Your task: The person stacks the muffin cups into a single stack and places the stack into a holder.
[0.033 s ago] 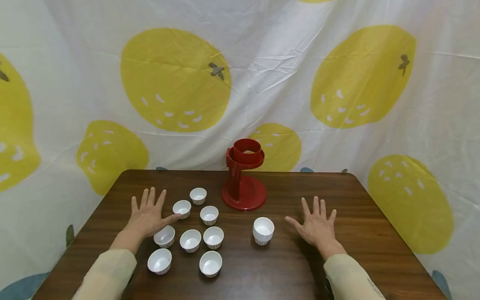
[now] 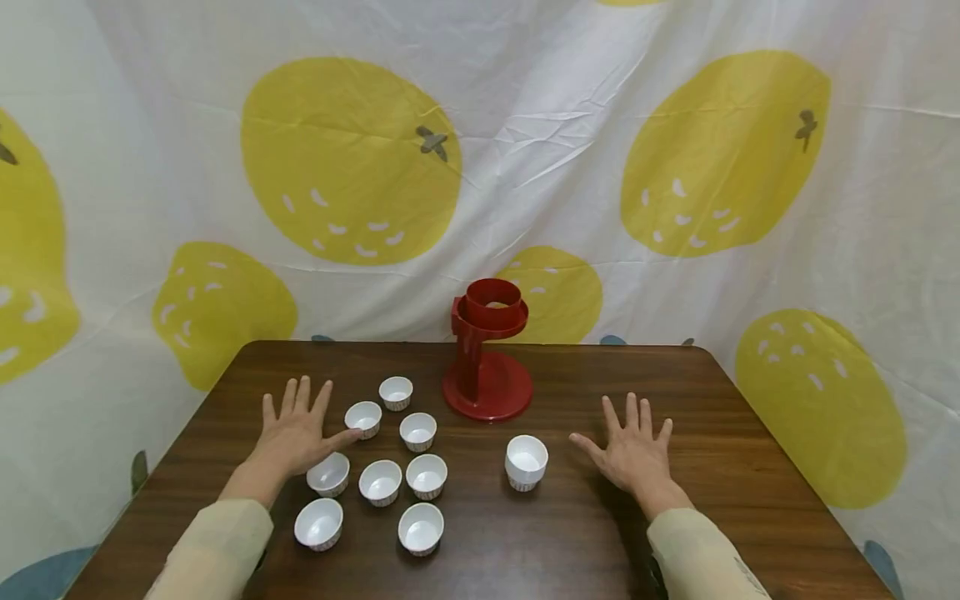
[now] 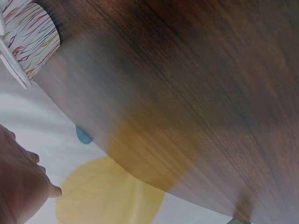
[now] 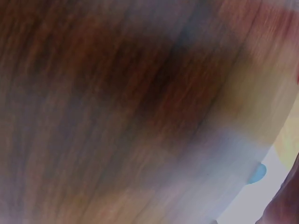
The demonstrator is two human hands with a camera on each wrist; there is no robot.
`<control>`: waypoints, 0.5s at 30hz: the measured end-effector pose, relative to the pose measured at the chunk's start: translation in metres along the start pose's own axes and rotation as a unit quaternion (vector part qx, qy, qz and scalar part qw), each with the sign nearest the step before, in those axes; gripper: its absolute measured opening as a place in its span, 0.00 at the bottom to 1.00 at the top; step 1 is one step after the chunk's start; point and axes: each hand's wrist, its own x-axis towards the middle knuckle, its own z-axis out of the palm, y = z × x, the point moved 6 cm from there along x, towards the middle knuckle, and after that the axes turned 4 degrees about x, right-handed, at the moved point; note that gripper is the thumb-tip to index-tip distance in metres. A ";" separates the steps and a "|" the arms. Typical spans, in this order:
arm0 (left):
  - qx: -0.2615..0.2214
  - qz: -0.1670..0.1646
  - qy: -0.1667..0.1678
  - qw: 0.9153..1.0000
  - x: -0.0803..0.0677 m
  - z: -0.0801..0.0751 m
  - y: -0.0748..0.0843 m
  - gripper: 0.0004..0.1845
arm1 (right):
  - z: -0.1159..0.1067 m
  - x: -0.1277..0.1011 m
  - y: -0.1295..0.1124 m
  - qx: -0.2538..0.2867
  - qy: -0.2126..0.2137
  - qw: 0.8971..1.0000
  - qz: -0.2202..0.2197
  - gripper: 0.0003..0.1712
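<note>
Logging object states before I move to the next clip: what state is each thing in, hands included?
Left hand: fingers spread, holding nothing.
Right hand: fingers spread, holding nothing.
Eight single white cups: upright, apparently empty.
Stacked white cups: upright, nested.
Red stand: upright.
Red cylinder: atop the stand, open-topped.
Fruit-print cloth: hanging, creased.

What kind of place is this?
Maybe a corner set up for indoor tabletop activities: a cloth with printed yellow fruit hangs behind a wooden table holding small white cups and a red stand.
</note>
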 end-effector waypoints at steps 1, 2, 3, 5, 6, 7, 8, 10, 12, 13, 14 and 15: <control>-0.001 -0.001 -0.001 1.000 0.000 0.000 0.000 0.59 | -0.001 0.000 0.000 0.002 0.000 1.000 0.000 0.60; -0.001 -0.001 -0.001 1.000 0.000 0.000 0.000 0.59 | -0.002 0.000 -0.001 0.002 -0.001 1.000 0.000 0.60; 0.000 -0.002 -0.001 1.000 0.000 -0.001 0.000 0.59 | -0.002 0.000 -0.001 0.004 -0.001 1.000 -0.001 0.59; 0.001 -0.004 -0.002 1.000 0.001 -0.001 -0.001 0.59 | -0.004 0.000 -0.003 0.006 -0.002 1.000 -0.002 0.59; 0.001 -0.005 -0.001 1.000 0.001 -0.001 -0.001 0.59 | -0.005 0.000 -0.004 0.008 -0.001 1.000 -0.004 0.59; 0.002 -0.005 0.001 1.000 0.001 -0.002 -0.001 0.59 | -0.006 0.000 -0.005 0.010 0.001 1.000 -0.005 0.59; 0.002 -0.005 0.003 1.000 0.001 -0.003 -0.001 0.59 | -0.007 -0.001 -0.006 0.011 0.003 1.000 -0.006 0.59; 0.001 -0.003 0.005 1.000 0.001 -0.005 0.000 0.59 | -0.008 -0.002 -0.007 0.013 0.011 1.000 -0.008 0.59; -0.001 -0.001 0.005 1.000 0.000 -0.006 0.001 0.59 | -0.008 -0.003 -0.007 0.015 0.020 1.000 -0.009 0.59; -0.003 0.000 0.006 1.000 -0.001 -0.006 0.001 0.58 | -0.008 -0.003 -0.007 0.015 0.025 1.000 -0.009 0.59; -0.005 0.000 0.005 1.000 -0.002 -0.006 0.001 0.58 | -0.008 -0.004 -0.008 0.017 0.029 0.999 -0.010 0.58; -0.006 0.000 0.005 1.000 -0.003 -0.006 0.001 0.58 | -0.008 -0.004 -0.008 0.019 0.032 0.999 -0.010 0.58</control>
